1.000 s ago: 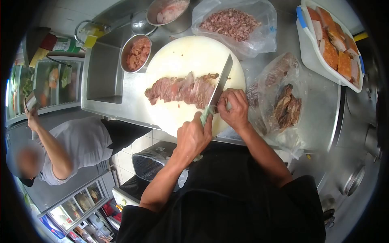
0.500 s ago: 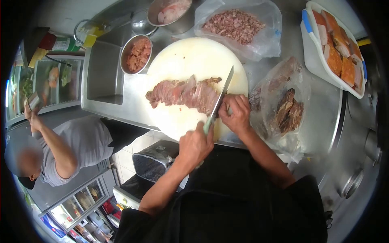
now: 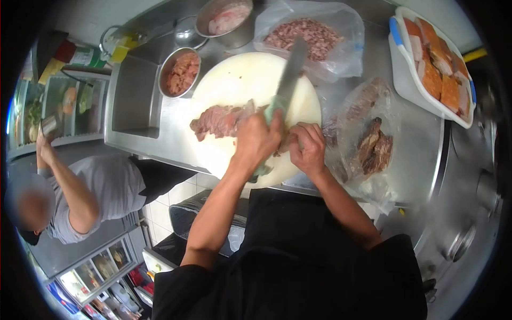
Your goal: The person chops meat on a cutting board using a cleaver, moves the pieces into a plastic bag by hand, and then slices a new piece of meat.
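On a round white cutting board (image 3: 250,69) lies a slab of dark red meat (image 3: 217,122), partly hidden behind my hand. My left hand (image 3: 257,136) is closed around the pale green handle of a kitchen knife (image 3: 292,69); its blurred blade points away from me, over the board's far right side. Beside it, at the right end of the meat, my right hand (image 3: 306,143) has its fingers curled in, and the fingertips appear to grip the meat's end. Small dark bits of meat show near those fingertips.
Behind the board stand a metal bowl of meat pieces (image 3: 182,73), a metal pot (image 3: 242,32) and a plastic bag of diced meat (image 3: 309,40). To the right are bagged dark meat (image 3: 376,146) and a white tub of browned slabs (image 3: 426,85). A sink (image 3: 136,106) and another person (image 3: 101,184) are left.
The knife has lifted and swung upright, its blade now blurred, with my left hand higher over the meat. My right hand stays by the meat's end. The view has shifted slightly.
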The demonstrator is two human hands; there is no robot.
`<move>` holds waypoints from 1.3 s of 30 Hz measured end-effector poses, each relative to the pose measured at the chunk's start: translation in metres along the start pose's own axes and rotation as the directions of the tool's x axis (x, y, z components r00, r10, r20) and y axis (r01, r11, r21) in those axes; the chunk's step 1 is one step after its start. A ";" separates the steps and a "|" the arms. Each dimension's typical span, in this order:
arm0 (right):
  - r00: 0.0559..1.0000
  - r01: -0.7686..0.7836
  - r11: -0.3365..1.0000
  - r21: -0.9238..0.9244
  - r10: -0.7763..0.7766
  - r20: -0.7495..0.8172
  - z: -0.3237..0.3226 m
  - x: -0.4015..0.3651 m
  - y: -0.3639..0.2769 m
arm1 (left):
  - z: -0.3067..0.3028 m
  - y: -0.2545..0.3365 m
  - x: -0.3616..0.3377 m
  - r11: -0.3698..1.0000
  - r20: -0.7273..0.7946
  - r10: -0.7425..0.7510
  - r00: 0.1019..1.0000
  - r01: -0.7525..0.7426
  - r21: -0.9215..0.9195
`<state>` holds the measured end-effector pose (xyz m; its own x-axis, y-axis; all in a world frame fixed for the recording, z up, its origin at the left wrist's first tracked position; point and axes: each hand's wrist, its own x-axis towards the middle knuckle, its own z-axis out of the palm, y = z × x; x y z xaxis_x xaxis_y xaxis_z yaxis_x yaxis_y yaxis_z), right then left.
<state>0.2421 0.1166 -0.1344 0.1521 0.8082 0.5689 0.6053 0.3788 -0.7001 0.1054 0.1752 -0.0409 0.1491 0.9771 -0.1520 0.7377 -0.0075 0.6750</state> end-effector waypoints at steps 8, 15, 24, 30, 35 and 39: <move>0.998 -0.037 0.999 0.018 0.038 -0.046 0.002 0.001 -0.004 | -0.019 0.001 -0.075 0.991 0.082 -0.115 0.990 0.109 0.075; 0.999 -0.042 0.999 -0.012 0.041 -0.036 0.002 0.000 -0.004 | -0.016 -0.001 -0.103 0.979 0.129 -0.118 0.985 0.094 0.179; 0.998 -0.034 0.999 -0.030 0.032 -0.050 0.005 0.000 -0.002 | -0.004 -0.002 -0.088 0.955 0.112 -0.071 0.991 0.035 0.295; 1.000 -0.008 1.000 -0.018 0.008 -0.012 0.001 0.003 -0.004 | -0.013 -0.004 -0.116 0.952 0.116 -0.126 0.985 0.087 0.294; 1.000 -0.026 1.000 -0.009 0.026 0.008 0.001 -0.001 -0.003 | 0.014 0.003 -0.049 0.980 0.108 -0.106 0.988 0.085 0.180; 1.000 -0.008 1.000 -0.018 0.008 0.016 -0.002 0.000 0.003 | 0.019 0.013 0.020 0.998 -0.032 0.046 0.998 -0.044 0.053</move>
<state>0.2460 0.1171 -0.1357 0.1441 0.8185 0.5562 0.6182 0.3644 -0.6964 0.1301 0.1910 -0.0491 0.1618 0.9819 -0.0981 0.7640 -0.0617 0.6422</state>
